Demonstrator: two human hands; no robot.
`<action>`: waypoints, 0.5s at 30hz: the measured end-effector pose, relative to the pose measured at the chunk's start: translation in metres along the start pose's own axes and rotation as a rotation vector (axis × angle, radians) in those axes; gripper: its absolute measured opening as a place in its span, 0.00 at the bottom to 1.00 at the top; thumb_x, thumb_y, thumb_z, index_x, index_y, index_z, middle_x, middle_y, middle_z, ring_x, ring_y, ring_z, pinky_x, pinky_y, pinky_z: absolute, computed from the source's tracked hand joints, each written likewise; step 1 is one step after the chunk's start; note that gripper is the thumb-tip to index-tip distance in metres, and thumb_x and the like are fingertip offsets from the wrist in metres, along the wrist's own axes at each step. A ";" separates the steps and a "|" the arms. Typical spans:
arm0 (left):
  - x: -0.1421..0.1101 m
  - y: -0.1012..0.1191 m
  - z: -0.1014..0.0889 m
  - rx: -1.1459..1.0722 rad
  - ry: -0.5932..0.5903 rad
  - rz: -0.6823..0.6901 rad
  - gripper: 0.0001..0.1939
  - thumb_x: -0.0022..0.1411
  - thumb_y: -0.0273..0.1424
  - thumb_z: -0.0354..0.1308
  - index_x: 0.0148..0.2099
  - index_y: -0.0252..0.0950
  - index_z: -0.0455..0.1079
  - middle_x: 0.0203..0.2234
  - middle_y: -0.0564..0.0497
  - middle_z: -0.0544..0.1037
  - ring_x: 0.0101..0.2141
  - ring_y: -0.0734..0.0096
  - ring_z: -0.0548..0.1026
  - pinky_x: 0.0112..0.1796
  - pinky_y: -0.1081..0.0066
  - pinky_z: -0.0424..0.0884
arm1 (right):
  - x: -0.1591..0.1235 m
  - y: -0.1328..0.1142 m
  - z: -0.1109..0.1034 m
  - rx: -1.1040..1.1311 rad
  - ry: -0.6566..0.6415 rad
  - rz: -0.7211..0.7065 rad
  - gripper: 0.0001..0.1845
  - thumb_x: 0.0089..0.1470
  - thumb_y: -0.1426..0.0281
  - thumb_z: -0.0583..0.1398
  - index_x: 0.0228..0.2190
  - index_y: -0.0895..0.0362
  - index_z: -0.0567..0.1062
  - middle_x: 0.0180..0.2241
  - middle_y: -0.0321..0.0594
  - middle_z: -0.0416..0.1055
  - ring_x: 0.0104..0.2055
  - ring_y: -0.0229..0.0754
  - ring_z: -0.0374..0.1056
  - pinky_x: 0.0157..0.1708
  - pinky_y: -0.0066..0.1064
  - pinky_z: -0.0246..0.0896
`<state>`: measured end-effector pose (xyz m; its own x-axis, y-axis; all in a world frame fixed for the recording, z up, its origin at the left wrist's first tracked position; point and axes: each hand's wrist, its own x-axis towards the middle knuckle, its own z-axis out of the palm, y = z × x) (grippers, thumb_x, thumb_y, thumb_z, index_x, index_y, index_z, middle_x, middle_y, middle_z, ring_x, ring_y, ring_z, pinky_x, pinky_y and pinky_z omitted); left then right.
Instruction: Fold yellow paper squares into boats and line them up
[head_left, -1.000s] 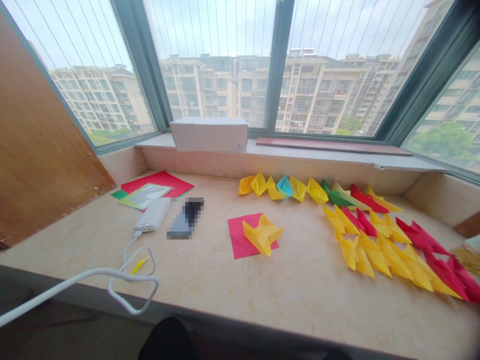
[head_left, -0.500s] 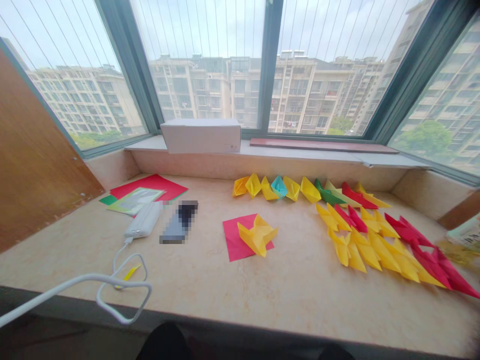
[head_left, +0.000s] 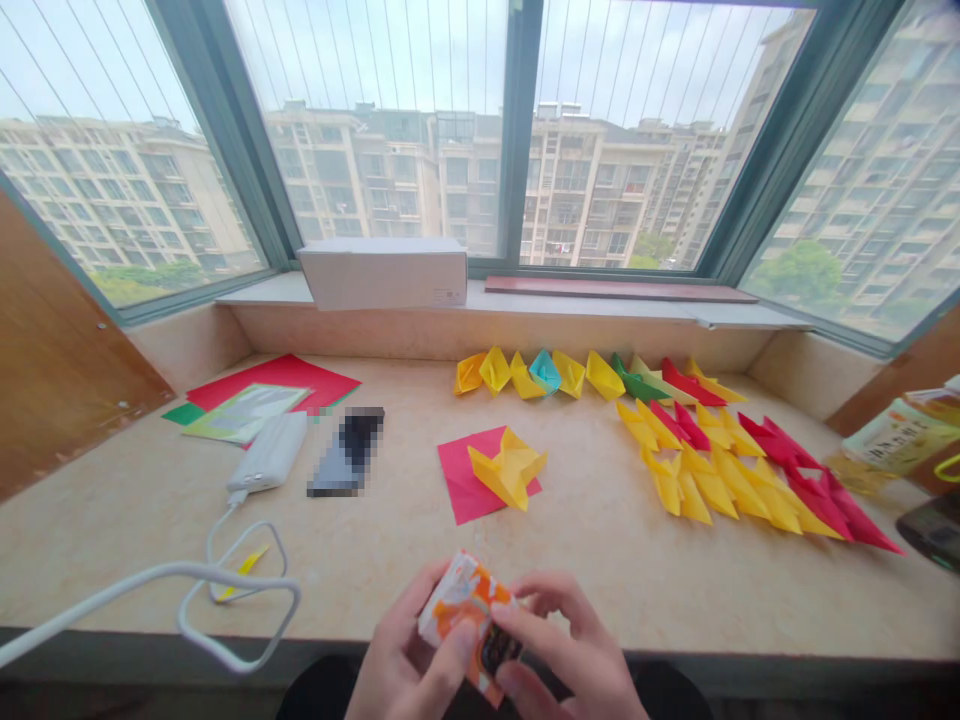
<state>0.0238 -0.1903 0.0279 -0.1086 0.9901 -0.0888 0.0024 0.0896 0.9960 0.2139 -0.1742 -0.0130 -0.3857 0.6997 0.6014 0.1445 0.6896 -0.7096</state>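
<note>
Both of my hands are at the bottom middle, over the near edge of the stone sill [head_left: 570, 580]. Together they hold a small orange and white packet [head_left: 466, 612]. My left hand [head_left: 401, 665] grips its left side with the thumb on top. My right hand [head_left: 559, 645] pinches its right side with bent fingers. Beyond them a yellow folded paper shape [head_left: 508, 467] lies on a red paper square [head_left: 466, 478].
Several folded paper boats [head_left: 720, 460] in yellow, red, green and blue lie in rows at the right. A white power bank [head_left: 270, 452] with looped cable [head_left: 217, 590], a phone [head_left: 346, 452], paper sheets [head_left: 259, 395] and a white box [head_left: 384, 273] sit left. A bottle [head_left: 900, 440] lies far right.
My hands have come into view at the bottom, holding the orange and white packet. The camera has tilted and turned slightly to the right, showing more of the right end.
</note>
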 end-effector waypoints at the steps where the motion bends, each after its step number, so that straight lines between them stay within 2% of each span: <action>1: 0.017 0.009 0.008 -0.006 -0.072 0.060 0.27 0.56 0.52 0.61 0.46 0.34 0.74 0.26 0.48 0.78 0.28 0.62 0.77 0.29 0.68 0.76 | 0.015 0.003 -0.002 -0.044 0.058 0.019 0.25 0.60 0.69 0.61 0.58 0.45 0.68 0.48 0.47 0.67 0.41 0.45 0.71 0.41 0.38 0.74; 3: 0.051 0.025 0.019 -0.017 -0.122 0.194 0.27 0.61 0.54 0.55 0.41 0.33 0.73 0.25 0.48 0.77 0.25 0.67 0.75 0.27 0.71 0.74 | 0.045 0.008 -0.006 -0.083 0.135 0.054 0.23 0.60 0.68 0.61 0.56 0.46 0.71 0.46 0.46 0.67 0.39 0.42 0.71 0.38 0.36 0.74; 4: 0.068 0.031 0.022 -0.005 -0.138 0.223 0.28 0.62 0.55 0.52 0.39 0.32 0.72 0.23 0.49 0.76 0.22 0.69 0.73 0.22 0.73 0.71 | 0.059 0.012 -0.009 -0.100 0.156 0.067 0.23 0.60 0.68 0.61 0.56 0.46 0.71 0.44 0.45 0.67 0.37 0.41 0.71 0.36 0.34 0.74; 7: 0.114 0.035 0.027 0.027 -0.173 0.228 0.32 0.62 0.59 0.47 0.33 0.32 0.69 0.15 0.54 0.68 0.14 0.75 0.65 0.14 0.77 0.61 | 0.098 0.025 -0.018 -0.184 0.128 0.129 0.23 0.58 0.69 0.63 0.56 0.47 0.72 0.40 0.41 0.69 0.32 0.38 0.69 0.35 0.33 0.72; 8: 0.127 0.033 0.028 0.025 -0.174 0.208 0.33 0.63 0.59 0.45 0.35 0.32 0.70 0.15 0.54 0.68 0.13 0.75 0.64 0.14 0.77 0.60 | 0.108 0.031 -0.021 -0.212 0.110 0.149 0.23 0.57 0.70 0.64 0.54 0.48 0.74 0.39 0.40 0.71 0.32 0.38 0.69 0.36 0.33 0.72; 11: 0.157 0.017 0.026 -0.024 -0.134 0.183 0.37 0.64 0.58 0.41 0.52 0.30 0.69 0.17 0.54 0.72 0.13 0.74 0.65 0.13 0.76 0.59 | 0.131 0.051 -0.022 -0.284 0.011 0.214 0.17 0.55 0.74 0.65 0.47 0.51 0.78 0.35 0.38 0.74 0.33 0.39 0.71 0.38 0.32 0.70; 13: 0.170 0.005 0.023 0.001 -0.096 0.189 0.36 0.65 0.57 0.42 0.51 0.30 0.71 0.20 0.52 0.74 0.15 0.73 0.66 0.14 0.76 0.60 | 0.136 0.063 -0.018 -0.346 -0.058 0.207 0.11 0.56 0.74 0.64 0.42 0.54 0.79 0.33 0.38 0.74 0.34 0.40 0.71 0.36 0.31 0.68; 15: 0.178 -0.005 0.019 0.044 -0.080 0.211 0.32 0.65 0.55 0.44 0.43 0.30 0.74 0.22 0.50 0.75 0.19 0.72 0.69 0.19 0.75 0.63 | 0.136 0.073 -0.012 -0.453 -0.127 0.132 0.06 0.59 0.74 0.61 0.39 0.57 0.77 0.32 0.40 0.74 0.33 0.41 0.71 0.34 0.31 0.67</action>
<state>0.0238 -0.0126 0.0066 -0.0223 0.9926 0.1191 0.0599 -0.1176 0.9913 0.1827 -0.0264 0.0208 -0.4417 0.7778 0.4471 0.5710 0.6282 -0.5286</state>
